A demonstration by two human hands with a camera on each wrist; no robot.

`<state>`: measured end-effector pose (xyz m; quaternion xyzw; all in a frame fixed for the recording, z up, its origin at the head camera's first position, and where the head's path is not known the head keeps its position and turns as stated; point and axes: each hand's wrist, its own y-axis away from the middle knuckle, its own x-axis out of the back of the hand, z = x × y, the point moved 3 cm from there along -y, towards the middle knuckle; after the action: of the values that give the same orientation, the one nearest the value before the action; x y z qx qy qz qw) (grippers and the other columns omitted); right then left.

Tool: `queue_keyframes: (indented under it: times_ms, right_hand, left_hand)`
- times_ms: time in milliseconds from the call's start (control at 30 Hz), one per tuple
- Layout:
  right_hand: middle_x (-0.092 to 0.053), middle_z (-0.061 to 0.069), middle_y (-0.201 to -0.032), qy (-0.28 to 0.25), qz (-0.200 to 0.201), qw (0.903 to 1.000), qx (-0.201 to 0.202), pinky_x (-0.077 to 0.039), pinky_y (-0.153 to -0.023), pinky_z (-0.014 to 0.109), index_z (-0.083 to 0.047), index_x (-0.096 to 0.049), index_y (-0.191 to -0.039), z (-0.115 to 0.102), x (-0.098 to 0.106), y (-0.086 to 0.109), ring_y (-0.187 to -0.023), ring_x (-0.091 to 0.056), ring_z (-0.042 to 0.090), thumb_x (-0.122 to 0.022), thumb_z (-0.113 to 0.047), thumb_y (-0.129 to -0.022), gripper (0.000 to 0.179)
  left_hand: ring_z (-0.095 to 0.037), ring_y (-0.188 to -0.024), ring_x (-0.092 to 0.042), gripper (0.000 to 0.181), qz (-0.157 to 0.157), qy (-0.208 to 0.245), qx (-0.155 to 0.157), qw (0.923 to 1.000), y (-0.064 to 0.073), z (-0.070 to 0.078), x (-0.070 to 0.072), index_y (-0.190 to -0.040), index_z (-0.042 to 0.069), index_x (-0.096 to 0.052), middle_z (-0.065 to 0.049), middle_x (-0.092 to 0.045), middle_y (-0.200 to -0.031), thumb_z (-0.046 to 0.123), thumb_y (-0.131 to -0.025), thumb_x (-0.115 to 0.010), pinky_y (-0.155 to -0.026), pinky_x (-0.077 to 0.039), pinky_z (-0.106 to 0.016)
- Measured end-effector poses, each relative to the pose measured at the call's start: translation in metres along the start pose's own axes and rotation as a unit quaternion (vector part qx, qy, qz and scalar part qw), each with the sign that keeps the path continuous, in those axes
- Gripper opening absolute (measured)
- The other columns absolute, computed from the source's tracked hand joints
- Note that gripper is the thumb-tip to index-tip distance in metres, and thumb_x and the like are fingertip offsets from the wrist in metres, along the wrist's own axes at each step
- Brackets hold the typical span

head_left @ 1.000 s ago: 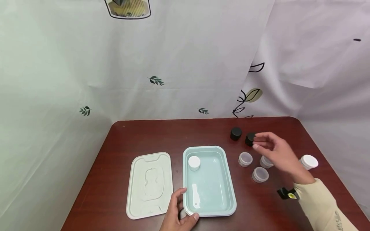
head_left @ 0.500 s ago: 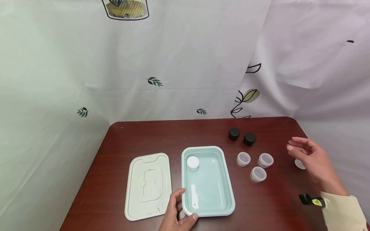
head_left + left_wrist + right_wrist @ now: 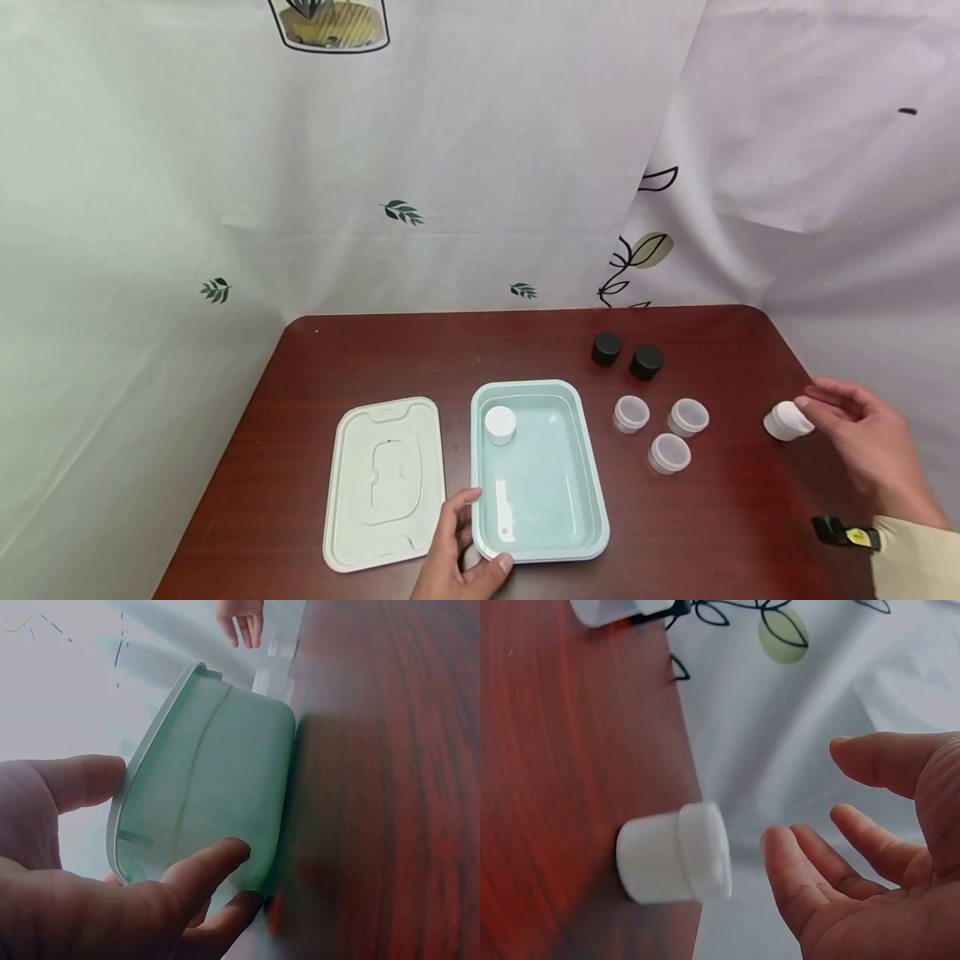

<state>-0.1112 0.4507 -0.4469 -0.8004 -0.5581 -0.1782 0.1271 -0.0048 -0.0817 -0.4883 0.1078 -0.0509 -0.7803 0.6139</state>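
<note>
My left hand [image 3: 459, 554] grips the near left corner of a pale blue-green plastic tray [image 3: 551, 475]. In the left wrist view the thumb is at the tray's rim and the fingers are against its wall. A small white-lidded jar [image 3: 500, 425] stands inside, toward the far left corner. At the right of the table is another white jar [image 3: 787, 421], upright with its lid on. My right hand [image 3: 873, 446] hovers beside this jar with fingers apart and nothing between them. In the right wrist view, fingertips are close to the jar's lid [image 3: 706, 851] with a gap between.
A whitish rectangular lid [image 3: 384, 483] lies flat left of the tray. Several small translucent-lidded jars [image 3: 632, 414] stand to the tray's right, with two black jars [image 3: 647, 362] behind them. A white patterned sheet [image 3: 480, 167] hangs around the wooden table [image 3: 720, 533].
My right hand has moved right, from above the translucent-lidded jars to past the white jar at the table's right, which is now uncovered. The left hand keeps its grip on the tray.
</note>
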Motion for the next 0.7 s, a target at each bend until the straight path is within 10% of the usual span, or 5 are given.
queue_keyframes:
  times_ms: [533, 700]
  right_hand:
    - [-0.058, -0.047, -0.09, 0.032, 0.021, 0.9991, -0.02, -0.048, -0.066, 0.001, -0.041, -0.064, -0.108, 0.03, -0.001, -0.003, -0.08, -0.057, -0.027, -0.082, -0.022, -0.094, 0.03]
    - [-0.049, -0.046, -0.092, 0.084, 0.03, 0.9956, -0.029, -0.046, -0.066, 0.003, -0.02, -0.065, -0.127, 0.037, -0.004, -0.001, -0.08, -0.052, -0.026, -0.082, -0.028, -0.095, 0.037]
  left_hand:
    - [-0.039, -0.13, -0.057, 0.08, 0.001, -0.009, 0.003, 1.0, 0.0, 0.0, 0.001, -0.159, 0.008, -0.028, -0.032, -0.045, -0.143, 0.014, -0.095, -0.076, -0.091, -0.059, -0.029]
    - [-0.038, -0.13, -0.057, 0.08, 0.002, -0.01, 0.006, 0.9999, 0.001, 0.0, 0.002, -0.159, 0.009, -0.028, -0.032, -0.045, -0.143, 0.014, -0.095, -0.077, -0.092, -0.059, -0.029]
